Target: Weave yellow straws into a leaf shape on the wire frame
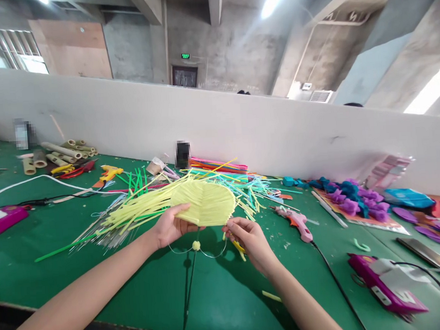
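Above the green table, a pale yellow leaf-shaped piece [207,201] with a centre rib is held up; it looks built from rows of fuzzy pipe cleaners. My left hand [171,226] grips its lower left edge, thumb on top and fingers underneath. At the lower right edge, the thumb and fingers of my right hand [245,236] are pinched together on the rim. Below the piece hangs a small yellow fuzzy ball [196,245], with thin pale wire curving from it towards both hands. A thin dark stem runs down from the ball's area.
Yellow pipe cleaners [140,211] lie heaped behind my left hand. A pink glue gun [297,222] rests at right, its cord running forward. Power strips [386,284] sit at both sides. Purple flowers [369,202], bamboo tubes [63,151] and a yellow glue gun [111,172] stand further back.
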Action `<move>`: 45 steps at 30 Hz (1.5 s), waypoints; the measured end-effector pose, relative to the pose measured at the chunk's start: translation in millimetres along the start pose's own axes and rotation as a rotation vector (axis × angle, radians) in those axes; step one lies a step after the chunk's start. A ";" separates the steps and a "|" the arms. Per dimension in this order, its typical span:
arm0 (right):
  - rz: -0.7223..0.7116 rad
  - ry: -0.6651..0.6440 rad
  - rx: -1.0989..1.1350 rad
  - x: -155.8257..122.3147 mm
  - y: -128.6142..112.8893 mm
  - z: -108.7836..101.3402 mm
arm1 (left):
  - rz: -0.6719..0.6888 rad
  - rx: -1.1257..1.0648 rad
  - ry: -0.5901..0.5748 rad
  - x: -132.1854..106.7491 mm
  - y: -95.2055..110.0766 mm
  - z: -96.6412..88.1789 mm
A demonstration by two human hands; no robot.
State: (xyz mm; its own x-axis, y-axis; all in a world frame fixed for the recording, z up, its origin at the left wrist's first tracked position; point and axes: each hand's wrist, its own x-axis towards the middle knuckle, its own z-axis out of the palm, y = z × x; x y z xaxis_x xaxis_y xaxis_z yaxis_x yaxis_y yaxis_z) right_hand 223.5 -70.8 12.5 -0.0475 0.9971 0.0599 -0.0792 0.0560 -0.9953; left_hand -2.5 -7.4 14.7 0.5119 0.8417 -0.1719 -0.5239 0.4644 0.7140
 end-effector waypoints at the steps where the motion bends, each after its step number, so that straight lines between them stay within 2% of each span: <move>1: -0.002 -0.005 -0.006 0.4 0.6 -0.4 | 0.004 0.010 0.006 -0.1 -0.2 0.4; 16: 0.021 -0.027 -0.020 1.8 4.6 -1.4 | 0.024 0.052 -0.008 0.0 -2.1 0.6; 26: 0.050 -0.048 0.094 1.3 7.5 -4.0 | 0.011 0.035 -0.016 -0.3 -1.5 0.3; 36: 0.018 -0.066 0.077 3.8 11.9 -6.3 | 0.017 0.045 -0.018 -0.6 -2.3 1.1; 45: 0.028 -0.019 0.068 3.9 9.4 -2.7 | 0.010 0.043 -0.046 0.2 -5.1 -1.1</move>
State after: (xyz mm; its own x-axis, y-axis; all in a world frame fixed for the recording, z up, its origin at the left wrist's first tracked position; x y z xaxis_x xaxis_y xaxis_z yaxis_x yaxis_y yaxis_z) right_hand 225.3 -66.2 3.2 -0.0696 0.9970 0.0339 -0.1450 0.0236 -0.9892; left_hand -0.4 -9.3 10.3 0.5381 0.8321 -0.1343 -0.4998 0.4433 0.7441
